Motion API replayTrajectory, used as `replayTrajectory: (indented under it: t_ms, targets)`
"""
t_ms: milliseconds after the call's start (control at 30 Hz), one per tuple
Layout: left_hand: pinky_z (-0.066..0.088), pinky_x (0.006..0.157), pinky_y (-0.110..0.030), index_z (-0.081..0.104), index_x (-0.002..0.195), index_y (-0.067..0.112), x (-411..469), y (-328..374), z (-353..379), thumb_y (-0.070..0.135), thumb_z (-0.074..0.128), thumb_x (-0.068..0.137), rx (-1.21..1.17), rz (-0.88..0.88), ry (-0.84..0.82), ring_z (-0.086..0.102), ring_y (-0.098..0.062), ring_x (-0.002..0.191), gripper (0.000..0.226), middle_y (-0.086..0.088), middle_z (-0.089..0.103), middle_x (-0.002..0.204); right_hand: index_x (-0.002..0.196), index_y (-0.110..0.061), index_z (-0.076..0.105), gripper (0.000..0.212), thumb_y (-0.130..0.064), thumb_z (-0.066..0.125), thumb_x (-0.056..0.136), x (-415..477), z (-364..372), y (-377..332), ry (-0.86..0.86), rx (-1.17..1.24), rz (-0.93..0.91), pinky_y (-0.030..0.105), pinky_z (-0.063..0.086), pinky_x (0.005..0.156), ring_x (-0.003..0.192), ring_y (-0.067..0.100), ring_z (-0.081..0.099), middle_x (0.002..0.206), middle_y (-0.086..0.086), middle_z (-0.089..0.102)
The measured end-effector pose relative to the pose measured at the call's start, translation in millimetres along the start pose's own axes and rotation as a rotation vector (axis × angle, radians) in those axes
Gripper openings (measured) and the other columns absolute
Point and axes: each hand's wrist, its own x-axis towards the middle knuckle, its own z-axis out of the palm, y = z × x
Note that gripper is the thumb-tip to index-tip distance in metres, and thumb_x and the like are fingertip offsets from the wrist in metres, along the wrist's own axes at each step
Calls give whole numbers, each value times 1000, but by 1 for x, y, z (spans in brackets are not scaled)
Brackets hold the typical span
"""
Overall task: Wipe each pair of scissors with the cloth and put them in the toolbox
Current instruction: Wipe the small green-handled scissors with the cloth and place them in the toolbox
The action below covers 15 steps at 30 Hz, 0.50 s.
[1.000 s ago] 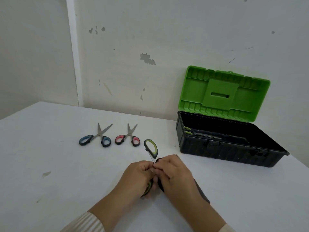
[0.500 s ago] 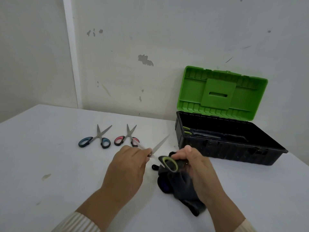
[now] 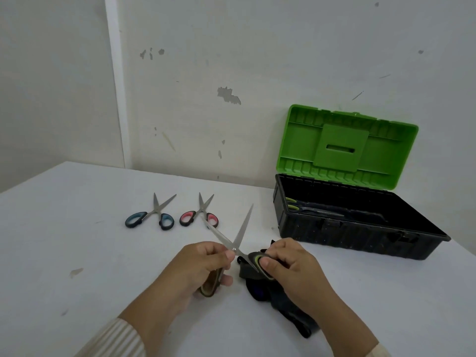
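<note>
Above the white table [image 3: 77, 228], green-handled scissors [image 3: 243, 228] gape open.

The green-handled scissors [image 3: 243, 228] have bright, smooth metal blades. The dark cloth [image 3: 257, 289] looks soft, matt. The toolbox [image 3: 360, 233] is scuffed black plastic, its lid [image 3: 345, 148] smooth green plastic. The table [image 3: 77, 240] is matt white.

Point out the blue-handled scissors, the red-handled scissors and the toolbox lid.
blue-handled scissors [image 3: 135, 219]: head view, left handle loop.
red-handled scissors [image 3: 187, 218]: head view, left handle loop.
toolbox lid [image 3: 341, 148]: head view, raised centre panel.
</note>
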Motion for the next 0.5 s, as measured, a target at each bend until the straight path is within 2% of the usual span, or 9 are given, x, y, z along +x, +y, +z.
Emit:
replayTrajectory:
  t_ms: [67,133,200,267,300,367,433,500]
  targets:
    - [47,54,-26,67,88,-2,0,0,0,24,69,84,-18,-15,-28,63,-21,52,26,-5,61,69,87,-23,68,12,-29,58,86,0,0,1,22,16,-26,8,39,69,86,4,52,95,-6,55]
    - [38,42,-19,64,84,-7,-2,0,1,19,67,84,24,-1,-9,50,-17,40,27,-10,54,60,83,-25,67,13,-34,58,85,1,-4,3,100,20,-33,8,38,70,85,0,52,95,-7,55]
    - [31,39,-18,64,73,2,-4,0,4,17,66,84,88,-7,-13,41,-15,36,19,-9,51,50,88,-24,68,12,-33,61,83,3,-11,8,245,-37,-21,7,34,71,87,-4,49,99,-8,52]
    - [29,40,-19,63,67,8,-5,-2,8,16,65,84,127,0,-33,41,-14,36,19,-6,56,50,98,-20,67,16,-23,65,82,4,-12,7,362,-123,-90,4,31,72,85,-3,47,102,-6,51]
    - [28,40,-19,63,67,9,-6,-3,11,16,64,85,134,14,-44,42,-14,36,20,-5,62,54,101,-19,65,20,-18,65,81,2,-7,3,365,-141,-151,3,32,72,84,-2,46,102,-5,51]
    - [28,41,-19,62,63,12,-7,-6,15,14,61,87,150,46,-55,43,-15,37,24,-6,68,63,110,-21,60,28,-13,62,82,-2,11,-8,240,-142,-255,2,33,75,86,0,46,100,-6,52]
    - [28,41,-20,61,57,14,-6,-7,17,15,59,85,198,82,-38,42,-21,43,28,-13,63,61,108,-22,58,23,-21,52,85,0,25,-11,155,-188,-296,5,33,76,89,7,50,98,-6,54]
    - [28,39,-19,58,55,14,-5,-9,18,17,61,85,223,115,-32,41,-22,44,30,-13,58,58,99,-19,62,30,-34,41,83,7,27,-7,233,-140,-233,5,34,73,83,10,51,93,-7,51]
